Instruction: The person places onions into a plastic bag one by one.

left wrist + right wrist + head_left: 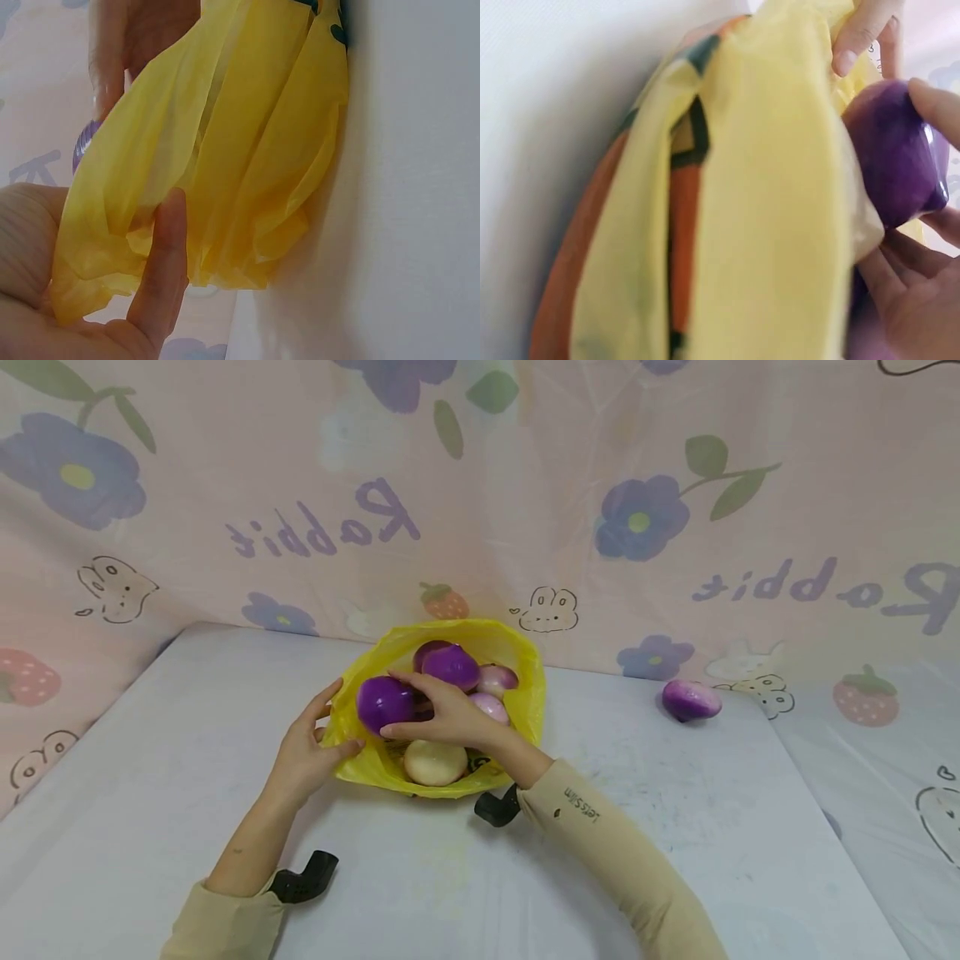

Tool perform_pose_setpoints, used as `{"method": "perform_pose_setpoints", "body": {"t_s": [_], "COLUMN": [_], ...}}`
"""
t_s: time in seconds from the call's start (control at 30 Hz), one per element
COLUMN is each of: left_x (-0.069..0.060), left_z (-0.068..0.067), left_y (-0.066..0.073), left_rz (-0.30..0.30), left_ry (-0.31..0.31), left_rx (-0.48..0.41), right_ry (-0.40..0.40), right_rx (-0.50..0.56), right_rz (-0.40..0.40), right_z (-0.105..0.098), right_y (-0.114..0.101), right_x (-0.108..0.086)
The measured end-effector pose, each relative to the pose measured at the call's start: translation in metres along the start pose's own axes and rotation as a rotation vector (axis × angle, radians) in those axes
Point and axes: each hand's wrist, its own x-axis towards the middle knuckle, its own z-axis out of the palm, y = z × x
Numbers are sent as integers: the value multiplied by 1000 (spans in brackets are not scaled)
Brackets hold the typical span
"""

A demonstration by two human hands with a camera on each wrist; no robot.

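Note:
A yellow plastic bag [528, 693] stands with its mouth open on the white table. My left hand [303, 760] pinches the bag's left rim between thumb and fingers; in the left wrist view the yellow film [247, 150] passes between them. My right hand [450, 714] reaches over the bag mouth and grips a glossy purple onion [384, 705], thumb and fingers around it, also seen in the right wrist view as a purple onion [896, 154]. Behind it in the bag lies another purple onion [452, 667]. Pinkish onions [491, 707] and a cream-coloured round vegetable [435, 763] are in there too.
One purple-and-white onion [692, 700] lies alone on the table's right side. A printed cloth [480, 552] hangs behind the table's back edge. Black wrist mounts [306, 878] stick out from both sleeves.

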Motion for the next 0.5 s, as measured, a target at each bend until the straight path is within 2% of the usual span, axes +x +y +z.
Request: {"method": "perform_pose_setpoints", "body": {"t_s": [0.5], "left_x": [0], "left_z": [-3], "left_y": [0], "left_rz": [13], "left_ry": [-9], "left_rx": [-23], "right_ry": [37], "right_rx": [76], "right_rz": [-19], "right_z": [-1], "right_y": [2], "right_x": [-4]}}
